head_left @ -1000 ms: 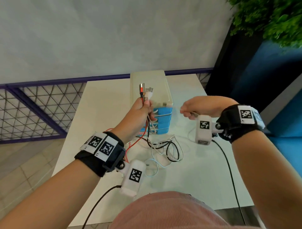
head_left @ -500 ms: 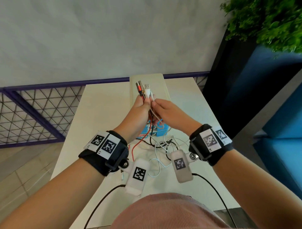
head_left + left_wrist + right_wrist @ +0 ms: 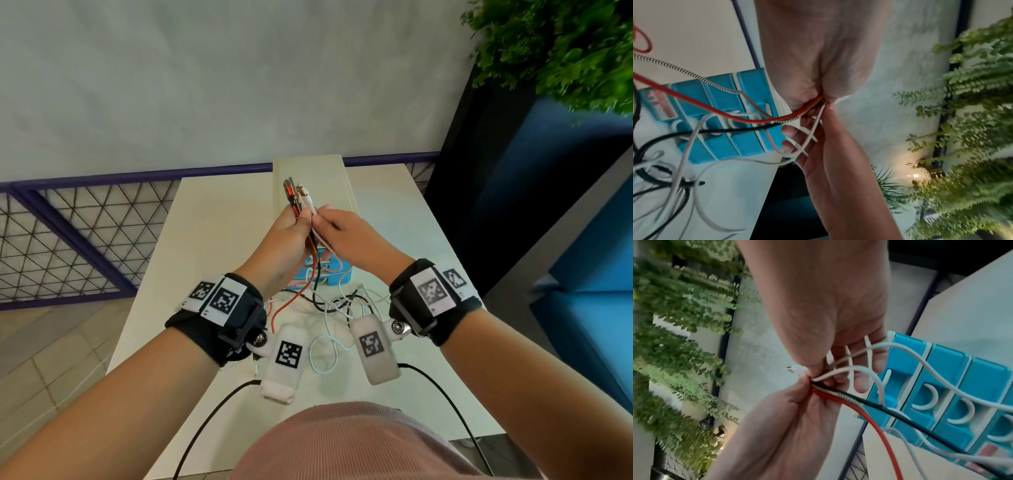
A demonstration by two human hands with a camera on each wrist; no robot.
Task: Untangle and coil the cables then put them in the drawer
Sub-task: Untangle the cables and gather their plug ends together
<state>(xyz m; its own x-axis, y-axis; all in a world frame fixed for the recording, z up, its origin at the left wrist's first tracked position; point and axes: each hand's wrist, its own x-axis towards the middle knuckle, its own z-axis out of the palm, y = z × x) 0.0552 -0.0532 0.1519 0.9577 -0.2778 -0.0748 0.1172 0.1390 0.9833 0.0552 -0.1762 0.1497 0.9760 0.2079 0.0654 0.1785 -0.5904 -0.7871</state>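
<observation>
My left hand (image 3: 289, 236) grips the cables (image 3: 310, 274) in a bunch near their plug ends, raised above the bench (image 3: 212, 240). My right hand (image 3: 346, 236) pinches a white cable (image 3: 840, 371) just beside it. Red, black, white and braided strands trail down, tangled, before the blue drawer unit (image 3: 731, 123).

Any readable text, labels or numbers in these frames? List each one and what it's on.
No words or numbers can be read.
Wrist bands: black-and-white square code markers only, no letters legible.
Wrist camera housings: the same kind of marker, no text.
Blue drawer unit: red and white sticker, print too blurred to read.
</observation>
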